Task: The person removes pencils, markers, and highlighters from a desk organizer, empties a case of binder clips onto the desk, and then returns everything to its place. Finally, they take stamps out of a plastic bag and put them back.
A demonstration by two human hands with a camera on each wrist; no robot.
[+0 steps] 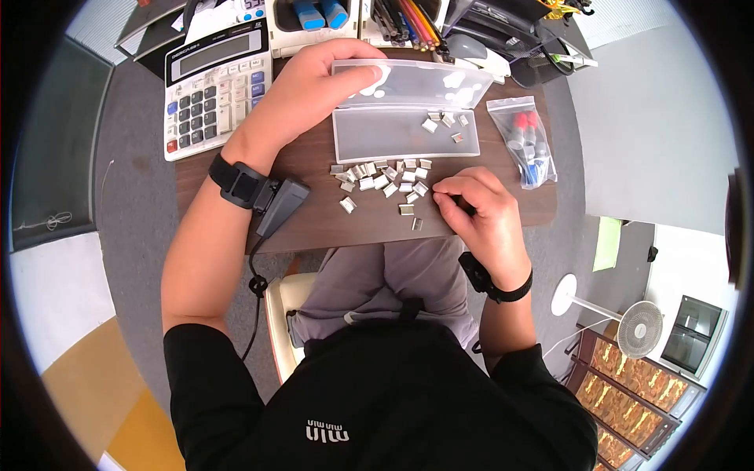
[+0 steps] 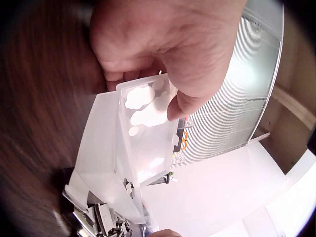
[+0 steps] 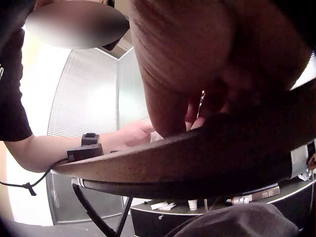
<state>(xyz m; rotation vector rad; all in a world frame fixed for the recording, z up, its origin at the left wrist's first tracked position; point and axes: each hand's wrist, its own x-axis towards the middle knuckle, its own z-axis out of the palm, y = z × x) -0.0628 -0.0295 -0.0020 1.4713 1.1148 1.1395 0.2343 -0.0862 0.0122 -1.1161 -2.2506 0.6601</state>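
My left hand [image 1: 318, 82] holds the raised lid [image 1: 416, 82] of a translucent plastic box [image 1: 385, 135], its thumb on the lid's inner face and the other fingers behind. Several small silver metal clips [image 1: 448, 119] lie in the right part of the box. In front of it, many more loose metal clips [image 1: 382, 182] are spread over the brown table [image 1: 298, 228]. My right hand [image 1: 483, 206] is low over the table at the right end of this pile, thumb and index fingertips close together beside the clips. Whether they pinch a clip I cannot tell.
A large calculator [image 1: 216, 90] is left of my left arm. Pen holders with pencils [image 1: 412, 23] and blue-capped items [image 1: 320, 14] stand behind the box. To the right lies a zip bag [image 1: 525, 143] with red- and blue-ended pieces. The table's front edge runs close to my lap.
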